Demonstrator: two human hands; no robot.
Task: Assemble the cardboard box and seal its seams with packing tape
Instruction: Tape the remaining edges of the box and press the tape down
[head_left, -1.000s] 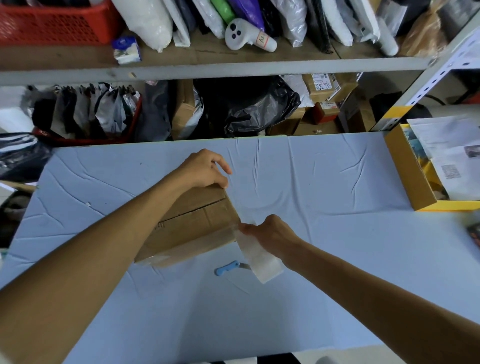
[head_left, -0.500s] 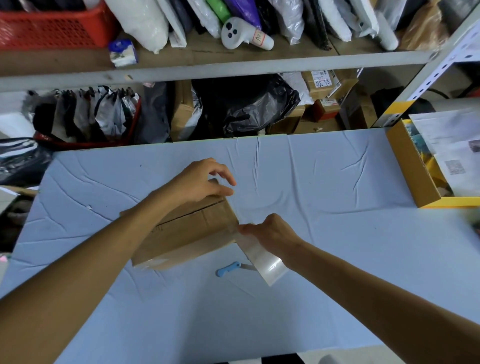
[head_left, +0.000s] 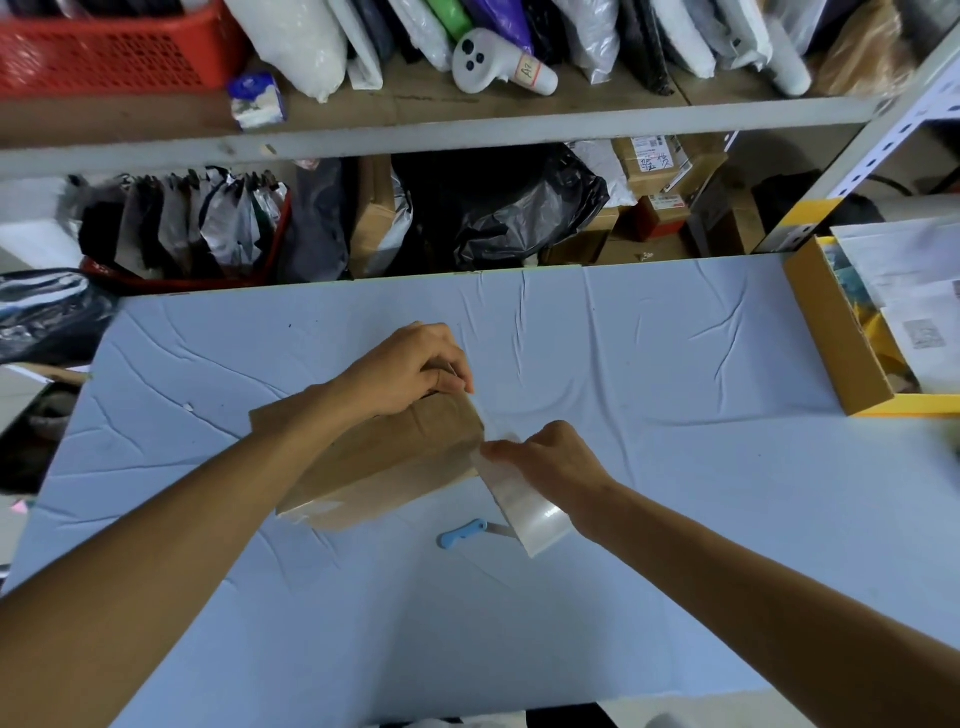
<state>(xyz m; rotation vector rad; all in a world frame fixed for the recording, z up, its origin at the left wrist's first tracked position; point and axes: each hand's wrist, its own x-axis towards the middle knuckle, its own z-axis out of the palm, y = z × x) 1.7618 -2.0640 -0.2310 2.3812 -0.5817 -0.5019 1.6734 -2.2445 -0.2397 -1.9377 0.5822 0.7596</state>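
On the blue table, a bit left of the middle, sits the box, brown cardboard, turned at an angle so its right end faces the right hand. There's a shiny strip of clear tape running along its near side.

Left hand is on the far right corner of the box, fingers curled down over the edge with the thumb pinching in against them. There's something thin and pale right at the fingertips, can't tell if it's a loose tape end or just the cardboard edge.

Right hand is touching the right end of the box, fingers wrapped around the tape, a clear roll that sticks out below the hand toward the camera. The thumb sits right where the roll meets the box's corner.

Just in front of the box, beside the roll, a knife with a light blue handle lies flat on the table, nobody touching it.

Over at the right edge of the table there's a yellow carton with papers in it. Behind the table, shelves hold bags, a red basket and a white controller
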